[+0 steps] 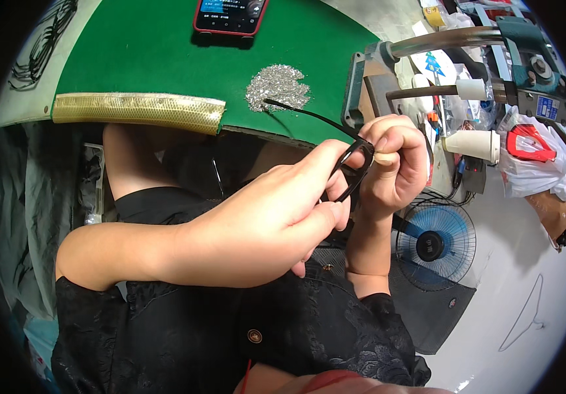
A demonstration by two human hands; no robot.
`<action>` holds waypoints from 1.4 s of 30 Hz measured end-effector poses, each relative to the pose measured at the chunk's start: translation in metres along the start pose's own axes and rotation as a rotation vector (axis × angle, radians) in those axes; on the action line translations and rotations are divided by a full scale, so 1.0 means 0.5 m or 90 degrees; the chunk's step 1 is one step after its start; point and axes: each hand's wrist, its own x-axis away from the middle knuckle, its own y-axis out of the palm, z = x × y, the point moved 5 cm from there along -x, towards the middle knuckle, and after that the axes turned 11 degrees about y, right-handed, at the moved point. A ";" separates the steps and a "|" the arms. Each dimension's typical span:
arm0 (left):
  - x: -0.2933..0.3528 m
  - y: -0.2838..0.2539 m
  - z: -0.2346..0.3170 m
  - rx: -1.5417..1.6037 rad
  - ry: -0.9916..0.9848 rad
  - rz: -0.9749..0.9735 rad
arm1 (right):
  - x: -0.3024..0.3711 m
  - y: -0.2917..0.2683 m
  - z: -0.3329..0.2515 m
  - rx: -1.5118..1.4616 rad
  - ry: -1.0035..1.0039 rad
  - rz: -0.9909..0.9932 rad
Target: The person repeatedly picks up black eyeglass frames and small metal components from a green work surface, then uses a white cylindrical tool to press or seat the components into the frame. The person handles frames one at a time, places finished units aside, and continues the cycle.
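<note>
A pair of black eyeglasses [316,116] is held between my hands, just off the front edge of the green-topped table. My left hand [283,200] is closed round the front of the frame, fingers partly hidden behind it. The thumb and fingertips of my right hand [401,161] pinch together at the frame's corner, where one temple joins. Whatever small thing may be between those fingertips is too small to make out. That temple reaches up and left over the table, toward a pile of tiny silvery pieces [276,87]. The other temple [218,178] shows beyond my left wrist.
A gold patterned strip [139,110] covers part of the table edge [263,133]. A red-cased phone [230,16] lies at the back. On the right stand a teal metal machine [536,65] with bars, a white cup [472,146], a plastic bag [545,167] and a blue fan [435,245].
</note>
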 end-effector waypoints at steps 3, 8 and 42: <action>-0.004 -0.001 -0.002 -0.039 0.012 -0.009 | -0.001 -0.004 -0.005 0.023 0.009 -0.004; -0.005 -0.002 -0.006 -0.111 0.047 -0.008 | 0.003 -0.004 -0.004 0.018 0.034 0.003; -0.005 -0.006 0.007 0.024 -0.070 -0.054 | -0.001 -0.016 -0.015 -0.035 0.044 -0.023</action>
